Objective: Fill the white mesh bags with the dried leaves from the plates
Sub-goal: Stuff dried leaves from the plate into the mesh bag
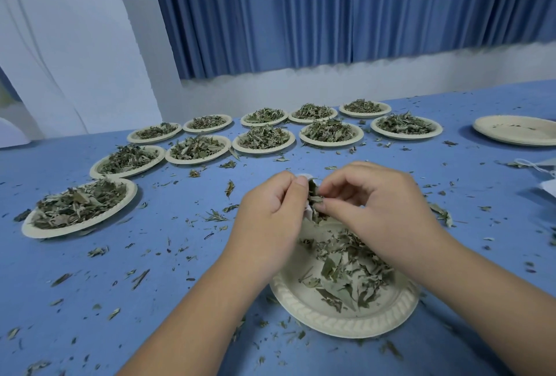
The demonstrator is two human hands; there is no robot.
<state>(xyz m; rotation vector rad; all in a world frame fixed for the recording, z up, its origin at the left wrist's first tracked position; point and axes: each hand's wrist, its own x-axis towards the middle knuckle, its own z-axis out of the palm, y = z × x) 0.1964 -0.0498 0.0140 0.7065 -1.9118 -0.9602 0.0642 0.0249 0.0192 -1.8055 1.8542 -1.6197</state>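
White mesh bag (304, 177): held over the 12 o'clock edge of the near plate (331, 326), mostly hidden between the hands. Left hand (270, 210) pinches the bag's mouth. Right hand (376, 204) pinches a tuft of dried leaves (314, 196) at the opening.

Judgement: keep the mouth spread, feed small tufts, press them down with the fingertips, and stay over the plate so spill falls back.

Surface: blue table (180, 285), strewn with leaf crumbs. Filled plates (33, 232) arc from 9 to 1 o'clock; a stack of emptied plates (517, 138) sits at 2 o'clock.

Room: blue curtain (331, 8) at 12 o'clock.
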